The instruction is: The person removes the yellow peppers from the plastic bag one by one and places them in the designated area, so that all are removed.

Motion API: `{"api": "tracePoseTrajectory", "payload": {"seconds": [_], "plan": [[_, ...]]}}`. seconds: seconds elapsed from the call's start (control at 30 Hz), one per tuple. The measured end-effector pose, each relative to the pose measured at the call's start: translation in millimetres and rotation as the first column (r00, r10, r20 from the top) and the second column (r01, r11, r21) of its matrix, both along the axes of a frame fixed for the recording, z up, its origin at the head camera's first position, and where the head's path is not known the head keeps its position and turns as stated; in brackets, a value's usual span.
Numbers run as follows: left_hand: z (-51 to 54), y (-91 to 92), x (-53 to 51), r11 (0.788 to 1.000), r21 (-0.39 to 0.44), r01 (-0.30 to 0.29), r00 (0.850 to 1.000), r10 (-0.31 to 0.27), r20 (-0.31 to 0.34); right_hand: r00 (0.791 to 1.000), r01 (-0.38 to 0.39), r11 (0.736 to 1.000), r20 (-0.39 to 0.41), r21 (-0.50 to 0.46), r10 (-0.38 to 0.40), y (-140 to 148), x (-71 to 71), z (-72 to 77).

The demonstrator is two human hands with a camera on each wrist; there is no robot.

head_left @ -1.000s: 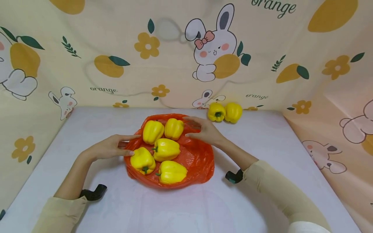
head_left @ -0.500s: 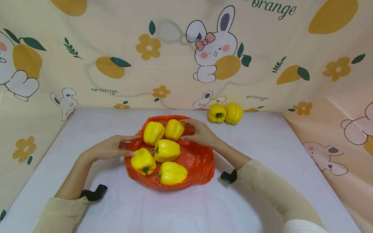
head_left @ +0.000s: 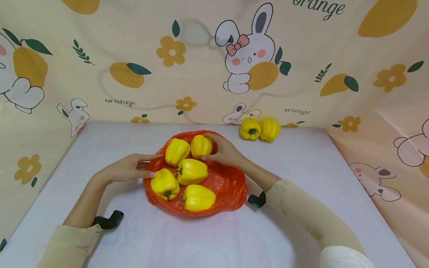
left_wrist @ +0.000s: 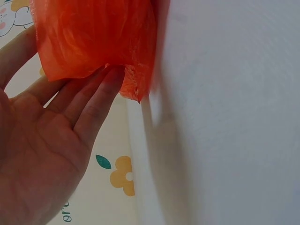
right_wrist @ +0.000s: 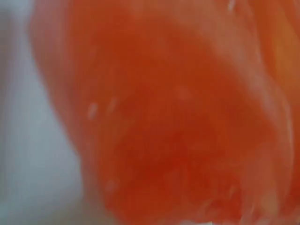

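Observation:
In the head view, a red plastic bag (head_left: 231,182) lies spread open on the table with several yellow bell peppers inside. My right hand (head_left: 225,150) reaches over the bag's far right rim. Its thumb and fingers are around the far right bell pepper (head_left: 201,146). At the left rim, my left hand (head_left: 129,168) holds the bag's edge, thumb close to the left bell pepper (head_left: 164,184). The left wrist view shows the fingers (left_wrist: 98,101) partly behind the red film. Only blurred red bag (right_wrist: 178,117) fills most of the right wrist view.
Two more yellow bell peppers (head_left: 250,129) stand side by side at the table's back edge, right of the bag. A patterned cloth (head_left: 140,48) closes off the back and sides of the white table (head_left: 214,242). Black devices (head_left: 110,220) are worn at both wrists.
My right hand has moved left from the bag's right rim until its thumb and fingers met the far right bell pepper. My left hand stays at the left rim.

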State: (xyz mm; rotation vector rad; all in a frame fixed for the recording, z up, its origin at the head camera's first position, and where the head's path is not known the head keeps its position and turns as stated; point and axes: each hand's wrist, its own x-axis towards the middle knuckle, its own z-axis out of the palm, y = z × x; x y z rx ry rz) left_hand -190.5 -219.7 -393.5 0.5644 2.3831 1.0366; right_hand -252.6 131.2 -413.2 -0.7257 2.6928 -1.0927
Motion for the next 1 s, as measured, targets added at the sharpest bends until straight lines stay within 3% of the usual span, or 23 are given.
{"api": "tracePoseTrajectory", "payload": {"seconds": [0.53,1.0], "plan": [[-0.3,-1.0,0.6,1.0,0.01,0.003,1.0,-0.003,-0.023,0.997,0.072,0.997,0.012,-0.028,-0.072,-3.2,1.1,-1.5],[-1.9,-1.2,0.8,1.0,-0.006,-0.008,1.0,0.007,-0.012,0.998,0.043,0.993,0.049,-0.111,-0.038,20.3,5.9,20.5]]}}
